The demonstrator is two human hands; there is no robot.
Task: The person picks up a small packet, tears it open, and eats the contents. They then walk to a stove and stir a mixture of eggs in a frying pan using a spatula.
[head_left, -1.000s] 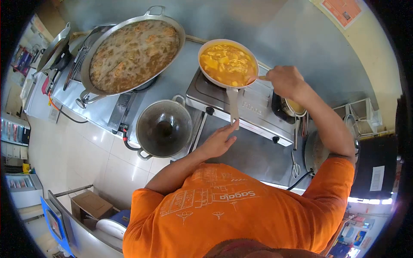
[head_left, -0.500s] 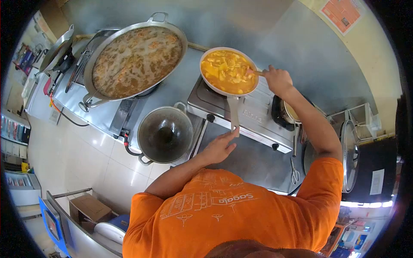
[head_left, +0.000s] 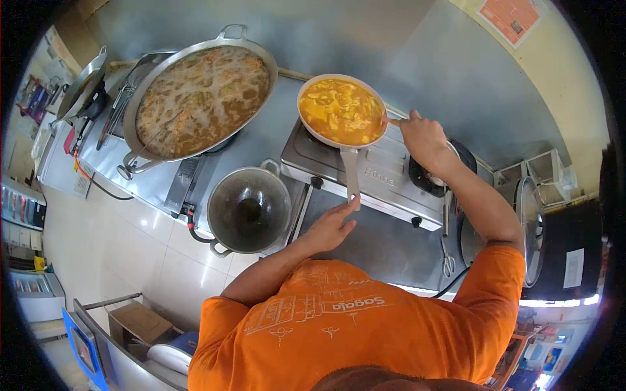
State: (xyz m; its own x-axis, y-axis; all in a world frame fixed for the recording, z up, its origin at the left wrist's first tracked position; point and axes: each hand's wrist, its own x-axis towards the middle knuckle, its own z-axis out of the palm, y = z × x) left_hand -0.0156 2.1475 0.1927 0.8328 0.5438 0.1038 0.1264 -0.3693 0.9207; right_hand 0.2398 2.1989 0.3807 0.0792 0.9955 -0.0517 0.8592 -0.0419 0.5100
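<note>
A light frying pan (head_left: 306,120) on the gas stove (head_left: 385,171) holds an orange-yellow sauce (head_left: 342,111) with pale pieces in it. My left hand (head_left: 332,228) touches the end of the pan handle (head_left: 351,173) with its fingertips, the thumb held apart. At the pan's right rim, my right hand (head_left: 424,138) is closed on a wooden utensil (head_left: 393,121), whose tip is at the sauce's edge.
A big wok (head_left: 134,111) of bubbling oil stands at the upper left. Below it is a dark wok (head_left: 250,208). A black pan (head_left: 420,177) sits on the right burner. Tongs (head_left: 448,264) lie near the counter's front edge.
My right hand has moved slightly down and right with the utensil, from inside the sauce towards the pan's right rim. My left hand stays at the handle; the camera view has shifted a little.
</note>
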